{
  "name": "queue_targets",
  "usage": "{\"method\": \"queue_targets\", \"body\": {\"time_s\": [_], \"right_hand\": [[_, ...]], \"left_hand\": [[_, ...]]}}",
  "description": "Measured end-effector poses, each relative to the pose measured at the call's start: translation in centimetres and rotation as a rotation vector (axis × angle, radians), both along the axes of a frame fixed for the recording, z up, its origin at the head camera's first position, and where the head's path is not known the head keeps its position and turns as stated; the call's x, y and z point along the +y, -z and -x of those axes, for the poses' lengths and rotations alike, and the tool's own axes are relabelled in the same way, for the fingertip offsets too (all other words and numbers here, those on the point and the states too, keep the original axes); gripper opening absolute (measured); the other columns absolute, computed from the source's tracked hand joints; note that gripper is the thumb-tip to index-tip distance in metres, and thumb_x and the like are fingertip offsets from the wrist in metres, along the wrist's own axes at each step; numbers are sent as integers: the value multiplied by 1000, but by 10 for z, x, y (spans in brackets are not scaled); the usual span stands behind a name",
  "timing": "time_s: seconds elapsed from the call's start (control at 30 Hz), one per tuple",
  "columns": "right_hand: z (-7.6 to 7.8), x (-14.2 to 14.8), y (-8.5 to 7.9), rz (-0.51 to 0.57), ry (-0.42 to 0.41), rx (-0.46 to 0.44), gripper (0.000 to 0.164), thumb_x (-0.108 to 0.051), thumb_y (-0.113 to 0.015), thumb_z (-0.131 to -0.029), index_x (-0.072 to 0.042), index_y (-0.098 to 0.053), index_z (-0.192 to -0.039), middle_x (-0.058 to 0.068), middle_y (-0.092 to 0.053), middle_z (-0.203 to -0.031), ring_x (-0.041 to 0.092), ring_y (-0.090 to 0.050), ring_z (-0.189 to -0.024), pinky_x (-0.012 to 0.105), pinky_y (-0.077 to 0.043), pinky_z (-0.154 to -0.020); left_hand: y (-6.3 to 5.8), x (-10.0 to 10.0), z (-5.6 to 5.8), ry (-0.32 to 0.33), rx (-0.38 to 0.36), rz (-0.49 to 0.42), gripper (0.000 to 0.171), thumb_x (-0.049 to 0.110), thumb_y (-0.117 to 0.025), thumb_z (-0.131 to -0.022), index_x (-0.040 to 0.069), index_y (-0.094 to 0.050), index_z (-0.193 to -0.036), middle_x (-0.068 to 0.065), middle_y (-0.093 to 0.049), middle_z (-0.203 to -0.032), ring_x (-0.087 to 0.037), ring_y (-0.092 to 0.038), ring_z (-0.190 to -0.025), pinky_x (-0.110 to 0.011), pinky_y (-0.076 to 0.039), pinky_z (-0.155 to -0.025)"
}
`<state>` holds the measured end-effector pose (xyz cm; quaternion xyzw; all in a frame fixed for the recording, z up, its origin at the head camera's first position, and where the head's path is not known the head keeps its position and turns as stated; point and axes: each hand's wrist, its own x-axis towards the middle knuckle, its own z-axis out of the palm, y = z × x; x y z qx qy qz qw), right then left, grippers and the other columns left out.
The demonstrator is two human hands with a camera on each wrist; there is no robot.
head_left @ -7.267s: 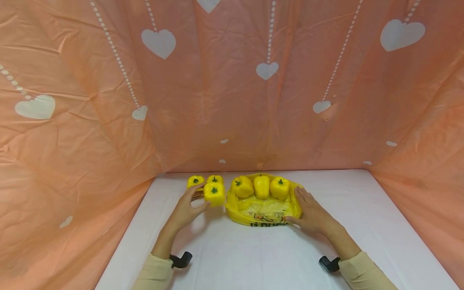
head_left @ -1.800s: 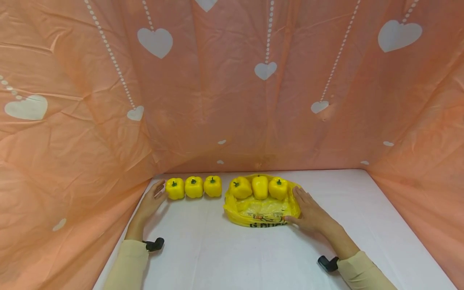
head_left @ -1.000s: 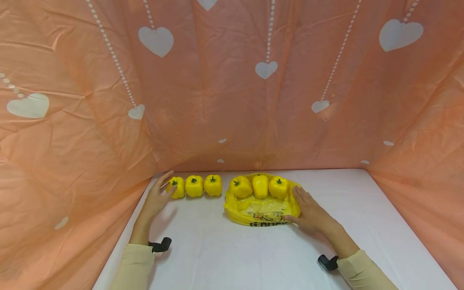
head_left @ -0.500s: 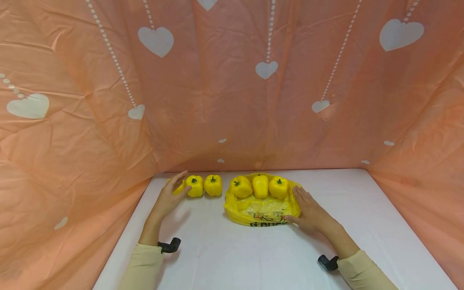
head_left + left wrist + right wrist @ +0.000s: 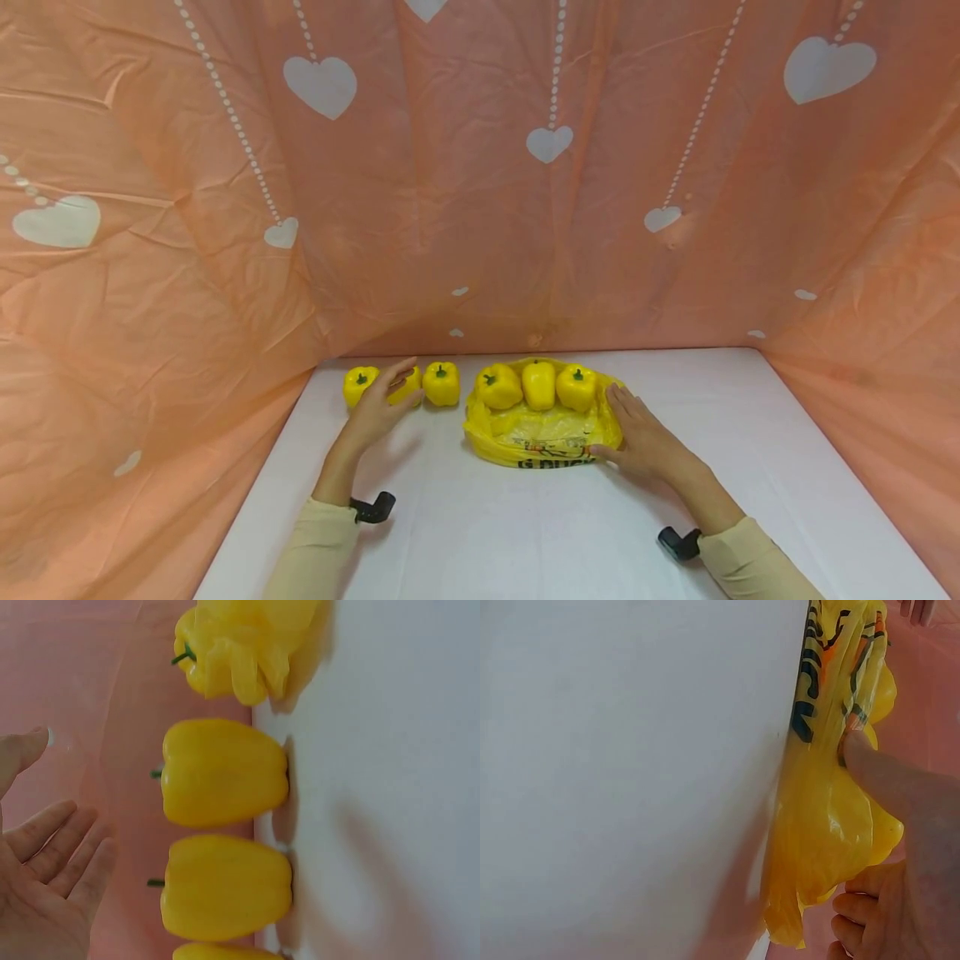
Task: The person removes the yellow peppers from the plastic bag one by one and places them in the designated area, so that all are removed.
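Three yellow bell peppers stand in a row at the table's back left: a left one [image 5: 360, 385], a middle one [image 5: 225, 889] and a right one [image 5: 441, 383]. My left hand [image 5: 377, 408] hovers before the middle pepper and partly hides it in the head view. Its fingers are extended, apart from the peppers in the left wrist view. A yellow plastic bag [image 5: 551, 457] with black lettering lies rolled open to the right, with three more bell peppers [image 5: 540, 385] along its back. My right hand [image 5: 645, 437] rests against the bag's right side, thumb [image 5: 877, 769] touching its front.
The white table [image 5: 480, 533] runs back to a peach curtain [image 5: 480, 208] printed with white hearts, which also hangs on both sides. Each wrist wears a black camera mount, the left one [image 5: 373, 507] and the right one [image 5: 681, 544].
Earlier my left hand held a pepper near the bag; all three then stood in a row. Since then the hand has swept rightward from the left pepper to the middle. My right hand has stayed put.
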<state>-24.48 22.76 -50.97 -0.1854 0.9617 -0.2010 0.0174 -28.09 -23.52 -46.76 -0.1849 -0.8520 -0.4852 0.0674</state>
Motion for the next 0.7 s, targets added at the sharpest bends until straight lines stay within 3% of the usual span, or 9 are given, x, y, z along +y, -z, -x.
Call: {"method": "queue_targets", "body": {"time_s": [0.2,0.47,0.7], "right_hand": [[-1,0,-3,7,2,7,108,-52,-75,-98,12,-20,-165,32,-15,-174,50,-16,-161,63,-16,-131],[0,1,0,6,5,5,109,-54,-74,-98,11,-19,-166,31,-13,-174,50,-15,-161,63,-15,-130],[1,2,1,14,5,7,108,-51,-76,-98,11,-19,-166,32,-14,-174,51,-15,-161,63,-16,-130]], "left_hand": [[-1,18,3,34,-5,23,63,13,-75,-103,1,-48,-158,-23,-49,-160,-46,-47,-147,-57,-39,-123],[-3,39,7,22,-62,126,65,20,-77,-102,14,-48,-161,-19,-48,-162,-43,-46,-149,-60,-40,-122],[-1,55,13,-2,-82,196,68,25,-77,-102,13,-47,-162,-17,-48,-163,-43,-45,-149,-65,-37,-122]]}}
